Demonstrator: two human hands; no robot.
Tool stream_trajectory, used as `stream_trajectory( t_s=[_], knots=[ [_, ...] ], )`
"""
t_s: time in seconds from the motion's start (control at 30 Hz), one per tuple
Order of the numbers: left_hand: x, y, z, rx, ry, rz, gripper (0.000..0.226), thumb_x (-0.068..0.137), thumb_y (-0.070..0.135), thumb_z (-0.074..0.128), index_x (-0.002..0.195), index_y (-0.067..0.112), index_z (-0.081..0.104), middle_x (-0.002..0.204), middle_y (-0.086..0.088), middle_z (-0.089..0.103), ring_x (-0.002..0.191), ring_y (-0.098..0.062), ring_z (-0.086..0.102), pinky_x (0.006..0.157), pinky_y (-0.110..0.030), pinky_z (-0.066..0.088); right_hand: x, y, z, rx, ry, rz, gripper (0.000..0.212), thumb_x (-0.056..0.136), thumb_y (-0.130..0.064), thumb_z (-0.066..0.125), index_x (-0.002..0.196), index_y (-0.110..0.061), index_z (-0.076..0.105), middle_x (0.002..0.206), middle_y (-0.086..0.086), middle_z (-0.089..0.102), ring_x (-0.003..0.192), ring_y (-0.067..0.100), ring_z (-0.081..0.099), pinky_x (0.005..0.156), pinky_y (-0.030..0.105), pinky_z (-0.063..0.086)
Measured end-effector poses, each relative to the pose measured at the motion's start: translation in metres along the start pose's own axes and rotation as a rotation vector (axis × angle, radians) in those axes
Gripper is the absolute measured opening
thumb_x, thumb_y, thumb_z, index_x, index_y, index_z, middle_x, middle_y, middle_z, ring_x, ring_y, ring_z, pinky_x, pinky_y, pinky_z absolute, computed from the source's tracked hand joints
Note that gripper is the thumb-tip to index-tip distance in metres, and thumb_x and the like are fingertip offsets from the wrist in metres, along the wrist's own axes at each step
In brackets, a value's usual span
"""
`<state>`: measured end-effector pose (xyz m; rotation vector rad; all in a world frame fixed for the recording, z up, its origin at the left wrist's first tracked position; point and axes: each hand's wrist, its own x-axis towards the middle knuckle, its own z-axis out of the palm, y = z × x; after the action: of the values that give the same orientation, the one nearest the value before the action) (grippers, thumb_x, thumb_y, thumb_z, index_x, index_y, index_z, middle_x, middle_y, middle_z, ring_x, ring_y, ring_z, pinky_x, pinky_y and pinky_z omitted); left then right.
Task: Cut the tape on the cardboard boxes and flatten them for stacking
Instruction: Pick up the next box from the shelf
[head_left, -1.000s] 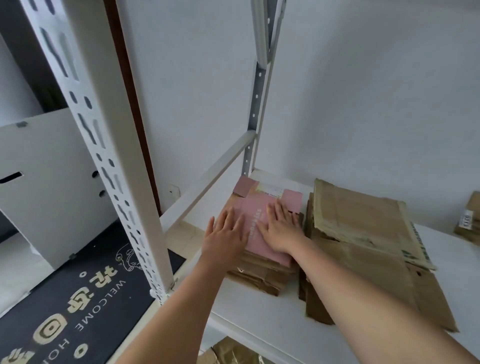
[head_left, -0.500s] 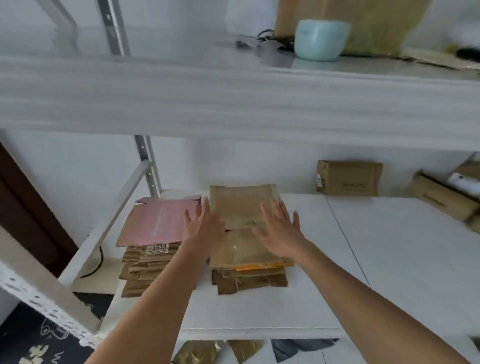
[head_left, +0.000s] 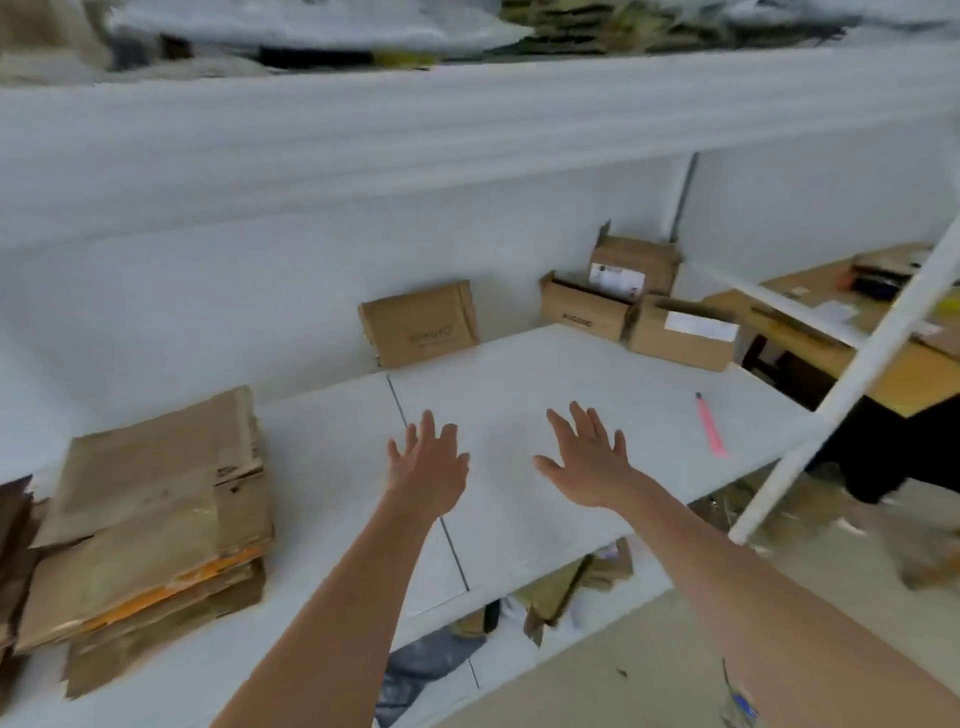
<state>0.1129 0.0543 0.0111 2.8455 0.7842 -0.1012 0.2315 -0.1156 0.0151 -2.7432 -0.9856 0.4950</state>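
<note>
A stack of flattened brown cardboard (head_left: 150, 525) lies at the left of the white shelf (head_left: 519, 395). My left hand (head_left: 428, 465) and my right hand (head_left: 589, 465) hover over the bare middle of the shelf, fingers spread, holding nothing. One brown box (head_left: 420, 323) leans against the back wall. Three more boxes (head_left: 634, 306) sit at the back right, some with open flaps. A pink cutter (head_left: 710, 427) lies near the shelf's right front edge, to the right of my right hand.
A second white shelf board (head_left: 467, 130) runs overhead. A white slanted post (head_left: 852, 384) stands at the right. Behind it is a wooden table (head_left: 883, 332) with clutter. More cardboard lies on the lower shelf (head_left: 566, 587).
The view has swung right along the shelf. My hands left the flattened stacks, which now sit at the left, and moved over the bare shelf. The boxes at the back right and the pink cutter came into view.
</note>
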Motion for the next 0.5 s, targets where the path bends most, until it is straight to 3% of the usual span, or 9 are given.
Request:
stream_trajectory(
  t_s=[0.2, 0.5],
  knots=[
    [0.039, 0.134, 0.038, 0.002, -0.086, 0.118, 0.053, 0.105, 0.038, 0.030, 0.153, 0.019, 0.018, 0.164, -0.011, 0.002, 0.149, -0.029, 0.012, 0.119, -0.052, 0.012, 0.006, 0.146, -0.027, 0.092, 0.025, 0.179, 0.069, 0.103, -0.048, 0.036, 0.158, -0.026, 0.000, 0.165, 0.007, -0.010, 0.152, 0.030, -0.008, 0.119, 0.057, 0.004],
    [0.167, 0.230, 0.066, 0.078, -0.138, 0.158, 0.053, 0.105, 0.036, 0.032, 0.153, 0.017, 0.018, 0.163, -0.011, 0.007, 0.148, -0.028, 0.016, 0.118, -0.050, 0.014, 0.093, 0.261, -0.068, 0.264, 0.145, 0.294, 0.069, 0.102, -0.046, 0.041, 0.157, -0.022, 0.008, 0.164, 0.010, 0.003, 0.151, 0.035, 0.003, 0.119, 0.057, 0.014]
  ],
)
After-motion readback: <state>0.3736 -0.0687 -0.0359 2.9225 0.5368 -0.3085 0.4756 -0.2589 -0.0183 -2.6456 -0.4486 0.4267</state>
